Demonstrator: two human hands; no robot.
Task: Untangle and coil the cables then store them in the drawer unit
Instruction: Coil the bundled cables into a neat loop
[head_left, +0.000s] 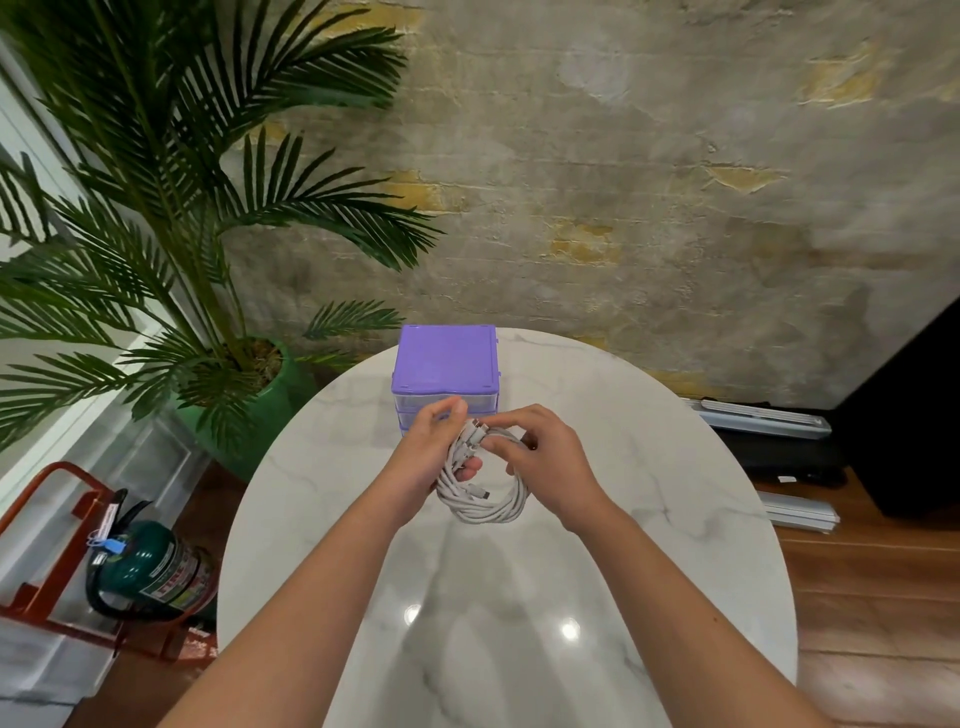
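Both hands are on the white cable coil (485, 493): left hand (434, 449) has its fingers curled thru the loop on the left side, thumb and forefinger pinched up top near the plugs, while the right hand (540, 457) curls round the top-right of the bundle, fingertips pressing the strands together where the connector ends bunch up. Grip is narrow on both sides, closed right on the cable. The coil is several loops thick and hangs down between the wrists, held just above the marble table (675, 519), not resting on it as far as I can tell. One plug end lies loose across the middle of the loop.

Right behind the hands, toward the far edge of the table, stands the drawer unit (444, 361), purple top w/ clear drawer fronts; the upper drawer front shows, the lower ones are mostly hidden by the hands, so can't tell if any is pulled out.

Off to the left on the floor: a palm plant (156, 208) in a green pot (270, 410), and a green fire extinguisher (156, 569) in a red stand (47, 530). Black case (779, 449) lies on the wood floor at right.
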